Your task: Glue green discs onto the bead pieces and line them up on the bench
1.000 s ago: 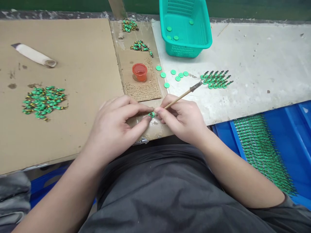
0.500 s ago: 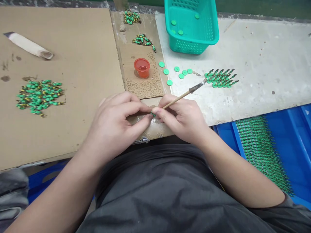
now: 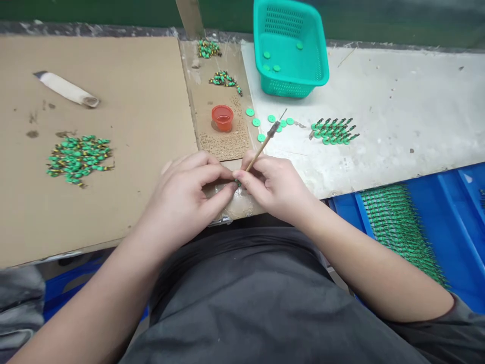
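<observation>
My left hand (image 3: 189, 189) is closed in a pinch at the table's front edge, its fingertips on a tiny green piece (image 3: 238, 183) mostly hidden by the fingers. My right hand (image 3: 275, 184) meets it there, thumb and forefinger pressed to the same piece. Across the right hand lies a thin wooden-handled brush (image 3: 259, 150), its dark, fine tip pointing up and away to the right. Just beyond the hands stands a small red cup (image 3: 222, 119) with liquid in it. Loose green buttons (image 3: 261, 137) lie to the right of the cup.
Green-and-yellow small figures (image 3: 80, 157) are heaped at left, below a whitish tube (image 3: 68, 90). Two smaller piles (image 3: 209, 49) lie at the back. A teal basket (image 3: 290, 88) holds several buttons. Figures on buttons (image 3: 335, 132) stand at right; a blue tray (image 3: 435, 212) holds rows of them.
The view has tilted up and shifted a little. The brush in my right hand has swung to a steeper angle, its tip away from the standing figures. Both hands stay together at the table edge.
</observation>
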`<state>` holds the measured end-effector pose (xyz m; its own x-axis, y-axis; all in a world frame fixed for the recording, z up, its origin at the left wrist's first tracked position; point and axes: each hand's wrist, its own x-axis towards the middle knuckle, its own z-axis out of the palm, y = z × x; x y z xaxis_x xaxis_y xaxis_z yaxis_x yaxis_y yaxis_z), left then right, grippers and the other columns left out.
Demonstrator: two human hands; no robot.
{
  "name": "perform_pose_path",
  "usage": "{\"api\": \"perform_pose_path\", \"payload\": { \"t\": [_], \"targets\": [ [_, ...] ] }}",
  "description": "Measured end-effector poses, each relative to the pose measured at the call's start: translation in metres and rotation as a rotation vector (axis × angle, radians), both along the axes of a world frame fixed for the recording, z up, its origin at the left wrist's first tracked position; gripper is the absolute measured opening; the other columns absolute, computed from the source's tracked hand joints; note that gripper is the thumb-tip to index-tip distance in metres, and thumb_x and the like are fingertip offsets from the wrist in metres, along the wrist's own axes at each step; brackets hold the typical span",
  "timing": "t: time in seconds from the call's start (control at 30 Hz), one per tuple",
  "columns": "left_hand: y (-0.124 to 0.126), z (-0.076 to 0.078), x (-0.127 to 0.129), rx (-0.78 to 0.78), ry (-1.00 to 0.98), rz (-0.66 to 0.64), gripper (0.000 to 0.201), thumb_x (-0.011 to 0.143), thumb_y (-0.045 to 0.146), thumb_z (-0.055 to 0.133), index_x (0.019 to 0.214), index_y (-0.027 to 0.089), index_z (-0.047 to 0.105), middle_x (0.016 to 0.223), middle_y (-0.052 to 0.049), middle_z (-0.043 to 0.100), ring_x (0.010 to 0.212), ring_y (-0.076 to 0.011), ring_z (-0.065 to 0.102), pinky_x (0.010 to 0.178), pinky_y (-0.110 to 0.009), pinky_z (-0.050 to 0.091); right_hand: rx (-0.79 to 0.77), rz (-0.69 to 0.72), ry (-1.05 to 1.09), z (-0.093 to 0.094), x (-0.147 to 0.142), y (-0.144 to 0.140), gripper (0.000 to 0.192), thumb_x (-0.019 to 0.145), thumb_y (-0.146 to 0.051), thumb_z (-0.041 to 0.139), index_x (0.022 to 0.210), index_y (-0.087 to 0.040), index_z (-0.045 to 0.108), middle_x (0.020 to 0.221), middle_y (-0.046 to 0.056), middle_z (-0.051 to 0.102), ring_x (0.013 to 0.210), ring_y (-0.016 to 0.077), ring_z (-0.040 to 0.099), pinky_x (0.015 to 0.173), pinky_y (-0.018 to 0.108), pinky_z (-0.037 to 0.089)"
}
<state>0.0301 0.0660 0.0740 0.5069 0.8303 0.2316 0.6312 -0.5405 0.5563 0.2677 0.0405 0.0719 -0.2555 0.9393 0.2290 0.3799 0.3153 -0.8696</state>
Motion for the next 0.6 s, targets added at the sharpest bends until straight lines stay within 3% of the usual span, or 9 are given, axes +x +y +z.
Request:
{"api": "perform_pose_path", "payload": {
  "t": [0.17, 0.3, 0.47, 0.6],
  "targets": [
    [-0.002, 0.01, -0.002, -0.022, 0.109, -0.014, 0.027, 0.113, 0.044, 0.065, 0.129, 0.038, 0.086, 0.118, -0.005, 0.085, 0.115, -0.0332, 0.081, 0.097, -0.047, 0.056, -0.186, -0.193, 0.243, 0.002, 0.01, -0.016, 0.051, 0.115, -0.076, 0.076, 0.1, -0.027, 0.068, 0.085, 0.0, 0.08, 0.073, 0.0173, 0.075, 0.072, 0.032, 0.065],
    [-0.008, 0.013, 0.003, -0.104, -0.073, 0.038, 0.027, 0.108, 0.047, 0.074, 0.128, 0.034, 0.086, 0.107, -0.003, 0.084, 0.097, -0.0258, 0.078, 0.088, -0.041, 0.058, -0.15, -0.374, 0.314, 0.003, 0.029, -0.033, 0.051, 0.109, -0.074, 0.084, 0.095, -0.028, 0.068, 0.079, 0.0, 0.08, 0.067, 0.0169, 0.075, 0.067, 0.032, 0.066],
    [-0.014, 0.013, 0.017, -0.146, -0.219, 0.132, 0.027, 0.103, 0.054, 0.08, 0.097, 0.029, 0.086, 0.092, -0.003, 0.082, 0.087, -0.0223, 0.074, 0.082, -0.038, 0.059, -0.125, -0.39, 0.256, -0.003, 0.041, -0.044, 0.047, 0.111, -0.068, 0.083, 0.092, -0.027, 0.07, 0.079, 0.002, 0.08, 0.068, 0.0185, 0.077, 0.066, 0.032, 0.065],
    [-0.014, 0.033, 0.012, -0.323, -0.323, 0.166, 0.036, 0.104, 0.064, 0.079, 0.1, 0.029, 0.089, 0.093, -0.005, 0.088, 0.084, -0.0238, 0.08, 0.076, -0.038, 0.067, -0.092, -0.374, 0.233, -0.008, 0.041, -0.045, 0.046, 0.112, -0.066, 0.082, 0.091, -0.026, 0.072, 0.082, 0.004, 0.081, 0.07, 0.0206, 0.079, 0.066, 0.033, 0.064]
  ]
}}
